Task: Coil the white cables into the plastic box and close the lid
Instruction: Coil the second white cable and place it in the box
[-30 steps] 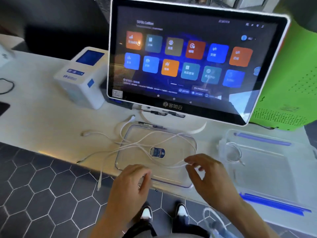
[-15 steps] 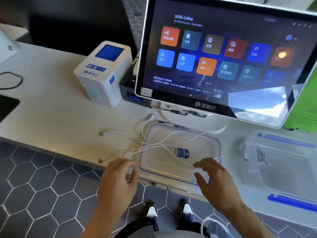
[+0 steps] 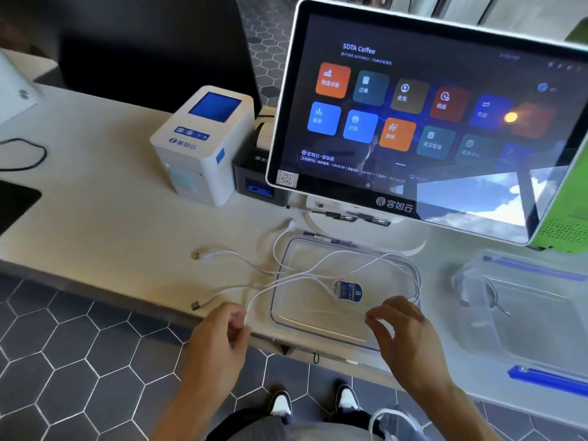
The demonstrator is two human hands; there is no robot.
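Several white cables (image 3: pixel 305 273) lie tangled across a clear plastic lid (image 3: pixel 318 326) with a blue oval sticker, flat on the counter in front of me. Their plug ends spread to the left on the counter. My left hand (image 3: pixel 219 338) pinches one white cable at the lid's near left corner. My right hand (image 3: pixel 404 329) hovers over the lid's near right part with fingers curled and apart, close to a cable loop. The clear plastic box (image 3: pixel 477 316) with blue clips stands to the right and has a cable inside.
A large touchscreen terminal (image 3: pixel 429 122) stands just behind the lid. A white label printer (image 3: pixel 203 144) and a black printer (image 3: pixel 254 179) sit to its left. A green machine (image 3: pixel 569 224) is at the right. The counter edge runs under my hands.
The view has shifted so everything sits further right. My left hand moved up to the counter edge and closed on a cable. My right hand stays over the lid.
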